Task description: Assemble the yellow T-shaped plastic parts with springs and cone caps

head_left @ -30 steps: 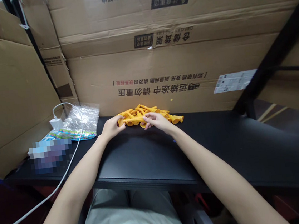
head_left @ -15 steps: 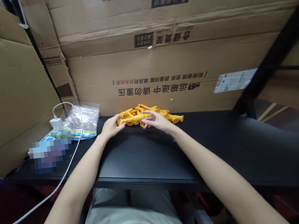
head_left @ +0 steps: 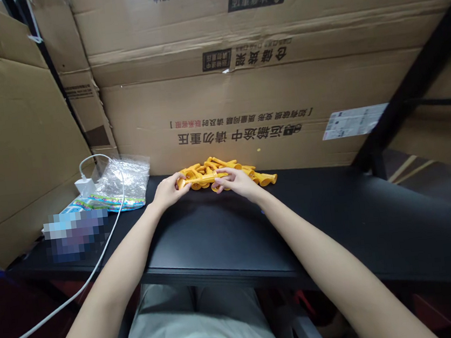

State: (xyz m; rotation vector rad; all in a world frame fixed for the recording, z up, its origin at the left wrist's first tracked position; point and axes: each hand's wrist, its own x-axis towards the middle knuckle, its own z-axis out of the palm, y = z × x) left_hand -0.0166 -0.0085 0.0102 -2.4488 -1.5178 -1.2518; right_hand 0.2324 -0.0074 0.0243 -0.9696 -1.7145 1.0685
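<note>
A yellow plastic piece (head_left: pixel 202 178), long and narrow with a flared, cup-like end at the left, lies level between my two hands just in front of a pile. My left hand (head_left: pixel 170 190) is closed around its flared end. At the other end my right hand (head_left: pixel 238 182) pinches it between thumb and fingers. Behind and beside my hands, a heap of similar yellow pieces (head_left: pixel 265 178) with round cups and slim stems rests on the black tabletop (head_left: pixel 216 229). Fingers partly hide both ends of the held piece.
A tall cardboard sheet (head_left: pixel 217 96) stands behind the heap, and another cardboard panel (head_left: pixel 19 143) at the left. Near it lie a clear plastic bag (head_left: pixel 124 178), a white charger (head_left: pixel 84 186) and its cable (head_left: pixel 109 239). A black metal post (head_left: pixel 410 77) slants at the right.
My right fingers have come in on the right end of the yellow piece, which now shows as a longer yellow length between my hands. My left hand has stayed in place.
</note>
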